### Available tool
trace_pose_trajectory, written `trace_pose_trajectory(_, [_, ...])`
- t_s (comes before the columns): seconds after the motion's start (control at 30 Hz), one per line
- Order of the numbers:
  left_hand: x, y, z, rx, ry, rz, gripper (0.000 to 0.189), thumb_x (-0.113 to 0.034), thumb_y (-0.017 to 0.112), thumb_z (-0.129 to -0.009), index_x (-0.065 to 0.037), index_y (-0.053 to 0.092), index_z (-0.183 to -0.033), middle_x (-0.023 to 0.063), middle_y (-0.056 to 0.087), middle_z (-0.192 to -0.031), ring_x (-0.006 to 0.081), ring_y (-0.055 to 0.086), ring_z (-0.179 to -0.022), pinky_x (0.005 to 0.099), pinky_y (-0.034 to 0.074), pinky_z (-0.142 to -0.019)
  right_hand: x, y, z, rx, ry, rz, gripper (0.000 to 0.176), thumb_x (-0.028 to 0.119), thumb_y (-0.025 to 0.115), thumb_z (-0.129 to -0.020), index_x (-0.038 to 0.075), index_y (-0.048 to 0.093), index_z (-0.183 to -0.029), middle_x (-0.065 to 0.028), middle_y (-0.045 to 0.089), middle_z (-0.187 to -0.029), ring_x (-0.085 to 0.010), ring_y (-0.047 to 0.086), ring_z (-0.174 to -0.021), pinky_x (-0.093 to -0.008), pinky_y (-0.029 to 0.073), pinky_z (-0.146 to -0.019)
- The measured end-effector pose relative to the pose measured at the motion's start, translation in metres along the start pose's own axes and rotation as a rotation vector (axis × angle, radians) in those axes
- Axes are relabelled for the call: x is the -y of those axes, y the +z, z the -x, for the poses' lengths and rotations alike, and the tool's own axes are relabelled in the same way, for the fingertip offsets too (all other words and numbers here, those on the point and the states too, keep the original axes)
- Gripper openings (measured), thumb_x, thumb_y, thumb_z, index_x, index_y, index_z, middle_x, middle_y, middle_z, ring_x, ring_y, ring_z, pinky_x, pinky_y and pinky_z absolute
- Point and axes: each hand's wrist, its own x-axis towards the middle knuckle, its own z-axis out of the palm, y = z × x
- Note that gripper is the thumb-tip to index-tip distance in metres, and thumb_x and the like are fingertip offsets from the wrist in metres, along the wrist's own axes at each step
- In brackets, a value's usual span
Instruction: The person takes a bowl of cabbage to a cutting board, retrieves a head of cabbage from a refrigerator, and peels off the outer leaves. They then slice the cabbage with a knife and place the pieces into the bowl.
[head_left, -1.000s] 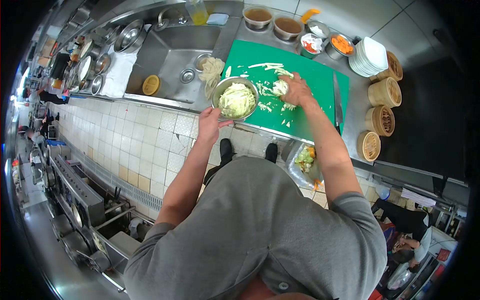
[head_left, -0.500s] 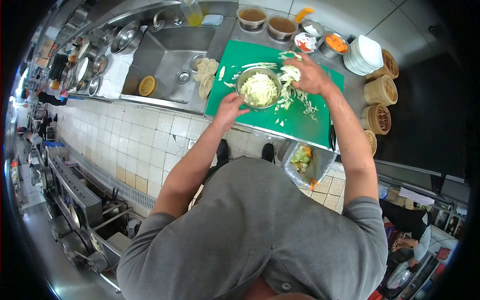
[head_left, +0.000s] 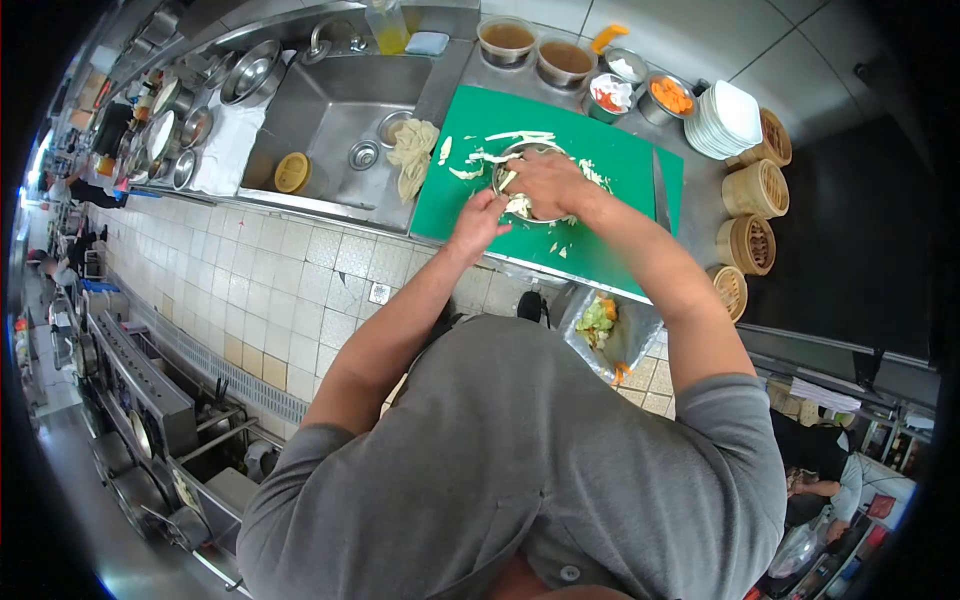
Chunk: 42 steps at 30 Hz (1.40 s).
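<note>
A round metal bowl (head_left: 496,180) of shredded cabbage (head_left: 518,205) sits on the green cutting board (head_left: 610,245). My left hand (head_left: 482,222) holds the bowl's near-left rim between thumb and fingers. Over the bowl, my right hand (head_left: 548,184) lies palm down on the cabbage with fingers stretched out; it hides most of the bowl, and the fingertips are partly covered. Cabbage strips (head_left: 520,135) are scattered around the bowl. Toward the board's right edge lies a knife (head_left: 661,195).
A sink (head_left: 330,125) with a cloth (head_left: 411,158) on its edge is left of the board. Containers of brown liquid (head_left: 507,38), sliced carrot (head_left: 671,95), stacked white plates (head_left: 728,115) and bamboo steamers (head_left: 755,188) line the back and right. A lined waste bin (head_left: 630,345) stands below the board.
My right hand has moved left from the cabbage pile on the board onto the bowl, and that pile is mostly gone. The knife now shows. My left hand stays at the rim.
</note>
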Motion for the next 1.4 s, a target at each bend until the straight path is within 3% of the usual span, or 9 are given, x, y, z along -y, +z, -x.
trace_pose_trajectory(0.27, [0.006,-0.006,-0.031,-0.144,0.541,-0.313,0.076,-0.044,0.062,-0.109,0.008,0.035,-0.158,0.0263,0.031,-0.168,0.0329,0.024,-0.161,0.0444,0.033,-0.126,-0.007,-0.009,0.007,-0.026,0.004,-0.038,0.062,0.022,0.082,-0.078,0.029,0.069,-0.138,-0.0040,0.052,-0.150,-0.0299,0.046,-0.144,-0.0506,0.047,-0.116])
trace_pose_trajectory(0.37, [-0.057,0.014,-0.042,-0.100,0.253,0.109,0.077,-0.049,0.050,-0.112,0.004,0.026,-0.163,0.0292,0.024,-0.172,0.0345,0.027,-0.160,0.0473,0.025,-0.130,-0.008,-0.015,0.011,-0.009,-0.029,-0.027,0.063,0.025,0.083,-0.078,0.029,0.069,-0.139,-0.0049,0.050,-0.153,-0.0299,0.045,-0.146,-0.0520,0.045,-0.118])
trace_pose_trajectory(0.67, [-0.062,0.016,-0.092,-0.052,0.332,0.049,0.067,-0.053,0.040,-0.115,-0.001,0.044,-0.157,0.0262,0.047,-0.159,0.0340,0.046,-0.146,0.0460,0.036,-0.124,-0.008,-0.015,0.041,-0.109,0.004,-0.263,0.048,0.024,0.077,-0.086,0.023,0.072,-0.134,-0.0085,0.049,-0.160,-0.0302,0.043,-0.150,-0.0531,0.036,-0.123])
trace_pose_trajectory(0.8, [-0.050,0.009,-0.083,0.034,0.414,-0.140,0.060,-0.046,0.047,-0.114,-0.002,0.047,-0.156,0.0277,0.044,-0.161,0.0376,0.043,-0.150,0.0480,0.035,-0.124,-0.027,0.023,0.053,-0.670,0.043,-0.549,0.038,0.007,0.069,-0.087,0.014,0.074,-0.124,-0.0128,0.067,-0.139,-0.0315,0.061,-0.134,-0.0494,0.048,-0.112])
trace_pose_trajectory(0.87, [-0.039,0.020,-0.062,-0.154,0.672,-0.713,0.061,-0.042,0.057,-0.109,-0.005,0.048,-0.157,0.0259,0.042,-0.164,0.0409,0.040,-0.153,0.0488,0.033,-0.126,-0.031,0.037,0.059,-1.030,0.217,-0.734,0.032,-0.008,0.057,-0.093,0.006,0.072,-0.119,-0.0126,0.077,-0.117,-0.0289,0.073,-0.111,-0.0401,0.058,-0.098])
trace_pose_trajectory(0.97, [-0.043,0.034,-0.048,-0.235,0.856,-0.990,0.065,-0.044,0.064,-0.104,-0.007,0.050,-0.156,0.0285,0.040,-0.164,0.0428,0.038,-0.154,0.0473,0.031,-0.127,-0.047,0.094,0.060,-1.262,0.461,-1.319,0.020,-0.002,0.056,-0.103,0.001,0.070,-0.116,-0.0098,0.076,-0.112,-0.0206,0.073,-0.106,-0.0334,0.058,-0.093])
trace_pose_trajectory(1.07, [-0.057,0.024,-0.099,-0.149,0.681,-0.938,0.058,-0.041,0.064,-0.104,-0.006,0.059,-0.149,0.0236,0.050,-0.160,0.0392,0.041,-0.152,0.0451,0.034,-0.125,-0.043,0.123,0.068,-1.318,0.664,-1.439,0.017,0.003,0.054,-0.108,-0.002,0.069,-0.114,-0.0062,0.075,-0.108,-0.0139,0.070,-0.101,-0.0291,0.056,-0.088])
trace_pose_trajectory(1.23, [-0.095,0.011,-0.092,0.084,0.444,-1.106,0.042,-0.030,0.067,-0.101,-0.006,0.069,-0.136,0.0186,0.064,-0.147,0.0363,0.057,-0.139,0.0428,0.045,-0.116,-0.038,0.169,0.103,-1.237,0.846,-0.950,0.017,0.005,0.061,-0.103,-0.001,0.069,-0.117,-0.0131,0.074,-0.108,-0.0287,0.071,-0.099,-0.0388,0.057,-0.089])
trace_pose_trajectory(1.4, [-0.091,0.008,-0.079,-0.023,0.668,-1.213,0.032,-0.021,0.071,-0.097,-0.008,0.074,-0.126,0.0175,0.075,-0.119,0.0372,0.068,-0.117,0.0445,0.053,-0.102,-0.012,0.192,0.148,-1.033,0.968,-0.579,0.032,0.012,0.069,-0.096,0.001,0.066,-0.126,-0.0226,0.066,-0.130,-0.0424,0.060,-0.125,-0.0482,0.048,-0.108])
